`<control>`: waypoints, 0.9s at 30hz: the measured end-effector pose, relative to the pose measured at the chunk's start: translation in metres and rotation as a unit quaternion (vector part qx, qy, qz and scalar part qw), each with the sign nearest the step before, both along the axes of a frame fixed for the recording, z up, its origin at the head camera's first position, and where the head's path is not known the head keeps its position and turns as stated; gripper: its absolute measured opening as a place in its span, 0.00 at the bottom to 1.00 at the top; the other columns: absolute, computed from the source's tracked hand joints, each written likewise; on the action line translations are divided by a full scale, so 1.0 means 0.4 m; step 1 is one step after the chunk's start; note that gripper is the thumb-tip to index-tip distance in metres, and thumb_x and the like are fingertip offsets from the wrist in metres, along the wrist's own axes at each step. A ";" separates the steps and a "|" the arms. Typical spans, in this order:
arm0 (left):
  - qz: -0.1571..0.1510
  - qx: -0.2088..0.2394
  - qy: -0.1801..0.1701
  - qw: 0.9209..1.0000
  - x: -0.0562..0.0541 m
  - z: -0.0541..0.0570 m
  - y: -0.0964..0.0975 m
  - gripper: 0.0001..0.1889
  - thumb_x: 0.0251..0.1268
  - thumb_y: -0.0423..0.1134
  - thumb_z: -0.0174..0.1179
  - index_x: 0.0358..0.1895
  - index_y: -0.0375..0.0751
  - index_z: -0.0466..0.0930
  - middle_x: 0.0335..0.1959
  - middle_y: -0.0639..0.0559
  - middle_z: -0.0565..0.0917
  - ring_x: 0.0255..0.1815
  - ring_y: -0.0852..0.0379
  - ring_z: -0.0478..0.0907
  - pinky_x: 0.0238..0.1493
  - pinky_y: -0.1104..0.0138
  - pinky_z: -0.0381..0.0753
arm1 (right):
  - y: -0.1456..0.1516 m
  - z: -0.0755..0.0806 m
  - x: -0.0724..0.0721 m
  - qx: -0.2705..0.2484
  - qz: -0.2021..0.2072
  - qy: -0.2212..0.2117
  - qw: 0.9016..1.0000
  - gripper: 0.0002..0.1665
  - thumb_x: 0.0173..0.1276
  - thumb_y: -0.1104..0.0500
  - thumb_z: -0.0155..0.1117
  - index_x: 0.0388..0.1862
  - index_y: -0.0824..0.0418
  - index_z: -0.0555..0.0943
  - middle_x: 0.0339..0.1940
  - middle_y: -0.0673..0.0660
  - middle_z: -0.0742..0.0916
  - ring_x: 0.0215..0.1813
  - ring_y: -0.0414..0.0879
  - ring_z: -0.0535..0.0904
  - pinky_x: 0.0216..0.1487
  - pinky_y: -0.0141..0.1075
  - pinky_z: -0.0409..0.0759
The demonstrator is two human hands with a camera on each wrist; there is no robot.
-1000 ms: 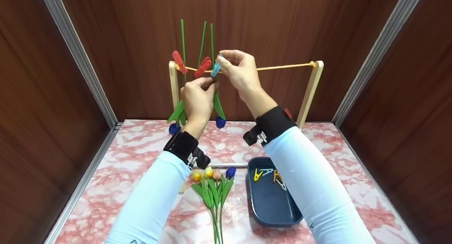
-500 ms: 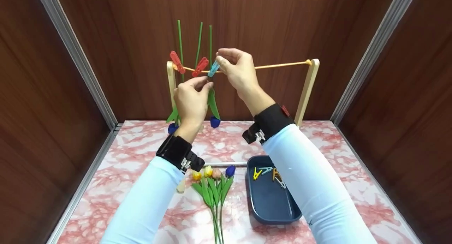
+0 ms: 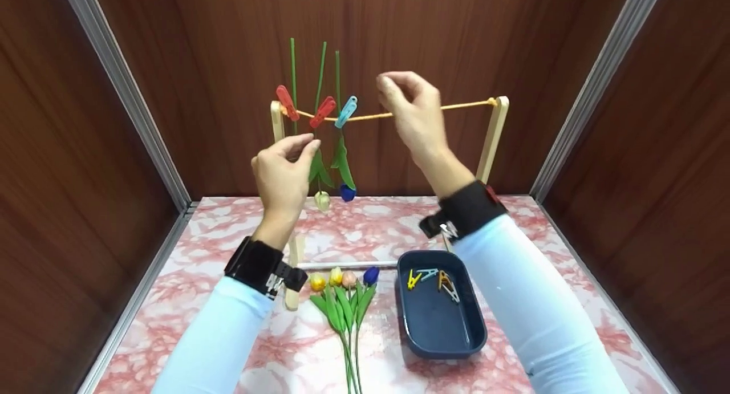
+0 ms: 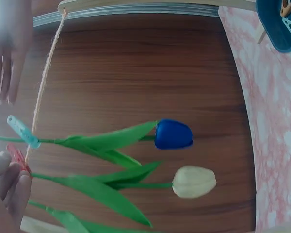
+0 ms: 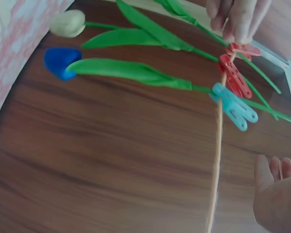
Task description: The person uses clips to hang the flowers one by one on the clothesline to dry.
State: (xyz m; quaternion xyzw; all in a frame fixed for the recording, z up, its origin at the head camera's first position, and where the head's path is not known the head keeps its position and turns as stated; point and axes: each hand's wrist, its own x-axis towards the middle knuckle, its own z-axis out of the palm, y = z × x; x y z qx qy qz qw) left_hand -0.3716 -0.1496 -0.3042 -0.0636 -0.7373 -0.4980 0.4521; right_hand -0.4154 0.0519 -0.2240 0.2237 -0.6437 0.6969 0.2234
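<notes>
A blue tulip hangs head down from the orange cord, its stem held by a light blue clothespin. Beside it on the left, a red clothespin holds a white tulip. Another red clothespin grips a third stem near the left post. My left hand is just left of the white tulip's stem, thumb and fingertips close together with nothing seen between them. To the right of the blue clothespin, my right hand is raised, apart from it, fingers loosely bent and holding nothing.
Several tulips lie on the marbled table in front. Right of them stands a dark blue bin with several clothespins. Wooden posts carry the cord, and brown panels wall the sides and back.
My right hand has let go of the light blue clothespin and moved right. My left hand has released the blue tulip's stem and moved left and down. The tulip stays hanging.
</notes>
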 end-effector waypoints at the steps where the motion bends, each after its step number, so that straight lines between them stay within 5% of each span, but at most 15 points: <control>1: -0.005 -0.001 0.003 1.000 0.002 -0.003 -0.004 0.09 0.68 0.40 0.76 0.46 0.39 0.95 0.39 0.50 0.94 0.38 0.58 0.91 0.42 0.68 0.83 | 0.013 -0.005 0.006 -0.012 0.005 0.003 1.000 0.10 0.80 0.65 0.64 0.52 0.72 0.86 0.48 0.64 0.88 0.50 0.48 0.86 0.63 0.40 0.86; 6: -0.041 -0.004 0.023 0.999 0.013 -0.017 -0.014 0.08 0.70 0.37 0.74 0.47 0.37 0.94 0.40 0.50 0.94 0.42 0.57 0.91 0.48 0.64 0.87 | 0.078 -0.038 0.042 -0.046 0.020 0.017 0.999 0.07 0.80 0.67 0.64 0.45 0.71 0.86 0.43 0.62 0.89 0.50 0.52 0.87 0.62 0.46 0.87; 12: -0.056 -0.050 0.066 0.995 0.041 -0.051 -0.013 0.08 0.68 0.35 0.75 0.46 0.37 0.93 0.46 0.45 0.93 0.51 0.51 0.90 0.61 0.64 0.86 | 0.141 -0.104 0.097 0.007 -0.003 0.049 0.999 0.08 0.78 0.66 0.67 0.45 0.73 0.86 0.42 0.61 0.90 0.50 0.58 0.88 0.58 0.45 0.89; 17: -0.084 -0.086 0.105 0.987 0.075 -0.120 -0.008 0.07 0.63 0.33 0.77 0.43 0.38 0.94 0.46 0.43 0.93 0.53 0.47 0.90 0.65 0.63 0.84 | 0.180 -0.211 0.150 0.113 -0.058 0.060 0.990 0.06 0.73 0.64 0.74 0.42 0.67 0.92 0.40 0.58 0.93 0.43 0.52 0.90 0.49 0.37 0.90; 20: -0.106 -0.097 0.117 0.983 0.089 -0.167 -0.009 0.07 0.62 0.30 0.78 0.42 0.38 0.94 0.44 0.44 0.93 0.52 0.45 0.90 0.63 0.61 0.85 | 0.188 -0.280 0.174 0.133 -0.063 0.036 0.988 0.04 0.70 0.63 0.77 0.40 0.65 0.93 0.38 0.58 0.94 0.39 0.46 0.90 0.44 0.33 0.88; 27: -0.154 -0.099 0.061 0.981 0.107 -0.256 -0.007 0.08 0.65 0.29 0.75 0.46 0.38 0.93 0.46 0.46 0.93 0.51 0.46 0.90 0.63 0.60 0.85 | 0.193 -0.386 0.192 0.124 -0.055 -0.004 0.991 0.04 0.70 0.64 0.76 0.39 0.65 0.93 0.36 0.59 0.94 0.39 0.42 0.90 0.45 0.32 0.89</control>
